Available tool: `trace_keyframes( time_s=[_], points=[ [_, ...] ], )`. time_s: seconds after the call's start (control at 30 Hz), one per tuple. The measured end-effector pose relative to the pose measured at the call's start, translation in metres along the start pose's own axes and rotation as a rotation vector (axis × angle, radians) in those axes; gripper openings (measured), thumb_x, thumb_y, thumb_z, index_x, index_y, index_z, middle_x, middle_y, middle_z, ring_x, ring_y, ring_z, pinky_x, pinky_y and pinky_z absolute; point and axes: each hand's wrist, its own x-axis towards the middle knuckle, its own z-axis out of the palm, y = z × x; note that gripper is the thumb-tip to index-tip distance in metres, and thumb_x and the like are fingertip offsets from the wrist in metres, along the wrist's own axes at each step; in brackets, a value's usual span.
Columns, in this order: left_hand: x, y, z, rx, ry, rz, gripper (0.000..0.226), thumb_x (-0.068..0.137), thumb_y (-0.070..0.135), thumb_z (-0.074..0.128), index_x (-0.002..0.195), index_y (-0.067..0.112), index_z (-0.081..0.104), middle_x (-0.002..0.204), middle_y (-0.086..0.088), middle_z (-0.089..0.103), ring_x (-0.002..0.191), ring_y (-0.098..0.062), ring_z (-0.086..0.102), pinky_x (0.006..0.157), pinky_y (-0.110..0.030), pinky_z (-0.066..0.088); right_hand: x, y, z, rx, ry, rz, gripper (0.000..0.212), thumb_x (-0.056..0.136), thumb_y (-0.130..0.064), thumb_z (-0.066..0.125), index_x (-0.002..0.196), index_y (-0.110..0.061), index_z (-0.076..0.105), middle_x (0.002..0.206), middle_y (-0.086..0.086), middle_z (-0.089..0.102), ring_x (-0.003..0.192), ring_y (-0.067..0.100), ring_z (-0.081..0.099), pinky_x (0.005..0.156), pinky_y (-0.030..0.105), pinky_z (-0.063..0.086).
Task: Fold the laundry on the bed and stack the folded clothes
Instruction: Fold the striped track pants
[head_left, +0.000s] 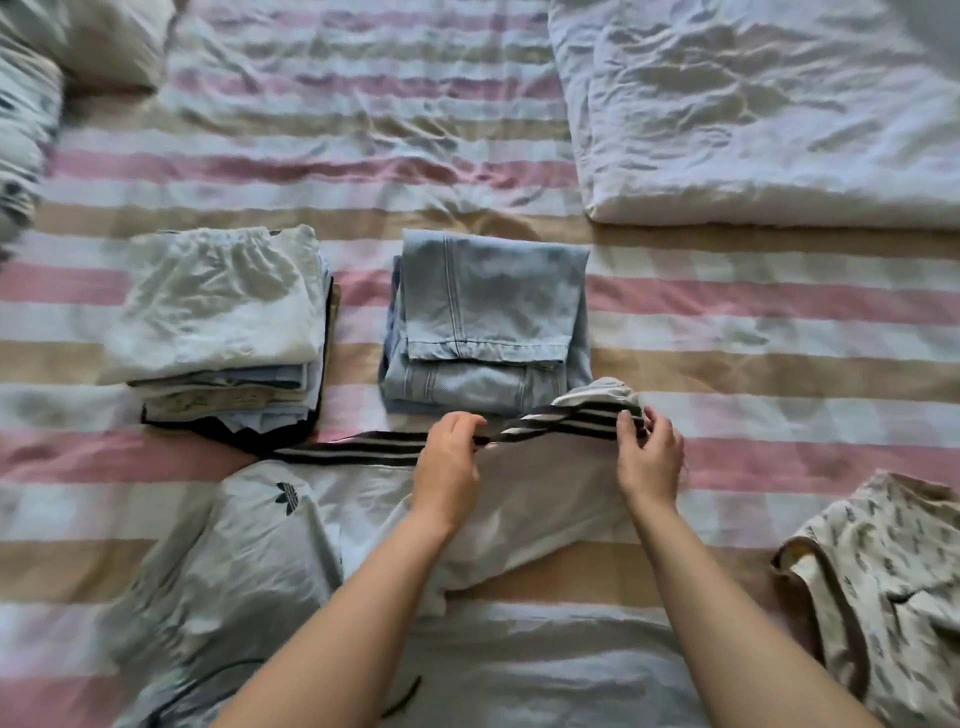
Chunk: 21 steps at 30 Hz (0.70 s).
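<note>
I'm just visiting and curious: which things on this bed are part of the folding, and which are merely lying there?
Part of the job: white shirt, gripped by the left hand and right hand; stack of folded clothes; folded jeans; unfolded patterned garment.

Lying about: white duvet; pillow.

Pink-beige-white striped sheet, light-blue jeans, black-striped white shirt

The sheet was thin, creased, matt cloth; the jeans were faded denim with stitched seams; the shirt was smooth, matt white cloth; the quilt was crumpled white fabric
</note>
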Motion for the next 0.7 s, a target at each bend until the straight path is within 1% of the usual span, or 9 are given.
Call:
trace_keyframes(
  time_s=[0.07, 0.13, 0.2, 0.3, 0.33, 0.4, 0.5, 0.6, 0.7],
  points=[
    [0.014, -0.011, 0.007, 0.134, -0.094, -0.04, 0.041, 0.083, 0.001, 0.048, 0.123, 0.009, 0.051, 0.123, -0.009, 0.053, 0.116, -0.027, 0.047, 0.097, -0.036, 0.035, 0.008, 0.002, 0.005, 0.071, -0.054, 0.035, 0.037, 0.097, -0.024, 0.045, 0.126, -0.001, 0.05, 0.128, 0.017, 0.055, 0.12, 0.029, 0.048, 0.097, 0.027, 0.032],
    [0.021, -0.02, 0.01, 0.371, -0.201, -0.076, 0.038, 0.088, 0.022, 0.053, 0.125, 0.019, 0.046, 0.124, -0.002, 0.05, 0.119, -0.024, 0.041, 0.097, -0.041, 0.032, 0.009, 0.003, 0.001, 0.055, -0.1, 0.021, 0.032, 0.093, -0.02, 0.053, 0.118, 0.0, 0.053, 0.118, 0.015, 0.061, 0.11, 0.027, 0.055, 0.081, 0.02, 0.035],
    [0.021, -0.026, 0.012, 0.528, -0.289, -0.073, 0.031, 0.089, 0.033, 0.052, 0.117, 0.022, 0.049, 0.119, 0.0, 0.051, 0.118, -0.024, 0.039, 0.095, -0.043, 0.03, 0.005, 0.006, -0.013, 0.043, -0.091, -0.006, 0.028, 0.086, -0.014, 0.064, 0.108, 0.0, 0.057, 0.105, 0.015, 0.065, 0.096, 0.025, 0.06, 0.076, 0.021, 0.039],
    [0.017, -0.024, 0.013, 0.452, -0.143, 0.005, 0.008, 0.087, 0.022, 0.056, 0.093, 0.017, 0.058, 0.099, -0.003, 0.057, 0.104, -0.024, 0.045, 0.082, -0.039, 0.03, -0.006, 0.017, -0.051, -0.015, 0.074, -0.064, 0.025, 0.08, -0.014, 0.071, 0.1, -0.006, 0.06, 0.094, 0.01, 0.066, 0.087, 0.025, 0.06, 0.077, 0.032, 0.045],
    [0.017, -0.021, 0.015, 0.396, -0.052, 0.045, 0.004, 0.083, 0.016, 0.062, 0.084, 0.015, 0.059, 0.089, -0.004, 0.059, 0.094, -0.022, 0.045, 0.076, -0.038, 0.032, -0.008, 0.024, -0.065, -0.04, 0.161, -0.087, 0.024, 0.079, -0.013, 0.072, 0.099, -0.007, 0.06, 0.092, 0.009, 0.065, 0.084, 0.023, 0.058, 0.074, 0.029, 0.042],
    [0.019, -0.012, 0.021, 0.298, 0.098, 0.111, 0.014, 0.074, 0.009, 0.071, 0.073, 0.013, 0.058, 0.076, -0.004, 0.058, 0.081, -0.02, 0.043, 0.068, -0.037, 0.035, -0.009, 0.036, -0.087, -0.082, 0.288, -0.133, 0.024, 0.079, -0.011, 0.071, 0.099, -0.005, 0.06, 0.093, 0.013, 0.065, 0.082, 0.021, 0.055, 0.071, 0.021, 0.035],
    [0.021, 0.002, 0.032, 0.24, 0.137, 0.191, 0.006, 0.076, 0.015, 0.064, 0.072, 0.011, 0.061, 0.076, -0.004, 0.061, 0.078, -0.026, 0.053, 0.063, -0.039, 0.043, 0.003, 0.057, -0.093, -0.211, 0.264, -0.081, 0.029, 0.081, -0.007, 0.067, 0.107, 0.002, 0.057, 0.106, 0.024, 0.061, 0.096, 0.034, 0.056, 0.078, 0.031, 0.039],
    [0.015, 0.002, 0.039, 0.26, 0.113, 0.234, 0.024, 0.082, 0.026, 0.048, 0.078, 0.012, 0.067, 0.085, -0.005, 0.065, 0.086, -0.02, 0.045, 0.067, -0.039, 0.043, 0.01, 0.066, -0.085, -0.417, 0.256, -0.015, 0.043, 0.082, -0.005, 0.065, 0.121, 0.003, 0.051, 0.123, 0.029, 0.049, 0.114, 0.043, 0.044, 0.094, 0.043, 0.033],
    [0.0, -0.018, 0.027, 0.302, 0.102, 0.171, 0.036, 0.081, 0.029, 0.042, 0.093, 0.01, 0.069, 0.097, -0.01, 0.067, 0.096, -0.022, 0.045, 0.079, -0.038, 0.036, 0.005, 0.063, -0.075, -0.494, 0.233, -0.351, 0.034, 0.087, -0.014, 0.053, 0.117, 0.001, 0.058, 0.121, 0.025, 0.054, 0.113, 0.042, 0.049, 0.094, 0.041, 0.032]
  ],
)
